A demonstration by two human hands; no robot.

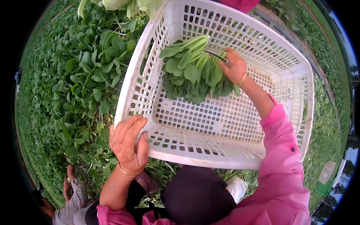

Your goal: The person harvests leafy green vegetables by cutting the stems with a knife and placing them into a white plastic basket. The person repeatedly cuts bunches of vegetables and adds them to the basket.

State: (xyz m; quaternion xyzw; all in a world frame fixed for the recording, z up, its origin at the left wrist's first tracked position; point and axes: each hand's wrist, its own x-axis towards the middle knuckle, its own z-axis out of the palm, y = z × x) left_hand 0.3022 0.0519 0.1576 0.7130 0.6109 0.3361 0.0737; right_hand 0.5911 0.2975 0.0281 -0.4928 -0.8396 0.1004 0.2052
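Note:
A large white perforated plastic basket [211, 162] stands before me, tilted in the view. Inside, at its far left, lies a pile of leafy greens [194, 70] with pale green stems. My right hand [235, 66] reaches into the basket and is closed on a small curved blade [215, 54] with a metal collar, beside the stems; its handle is hidden in the fist. My left hand [130, 144] rests at the basket's near left corner, fingers on the rim. Both wrists bear a thin bangle, and the sleeves are pink.
Growing greens [84, 67] cover the ground to the left. Pale-stemmed cut vegetables [123, 4] lie beyond the basket's far left corner. A co-worker's patterned sleeve [71, 202] and hands show at the lower left. A white bag [236, 188] is below the basket, and a green crate [324, 188] stands far right.

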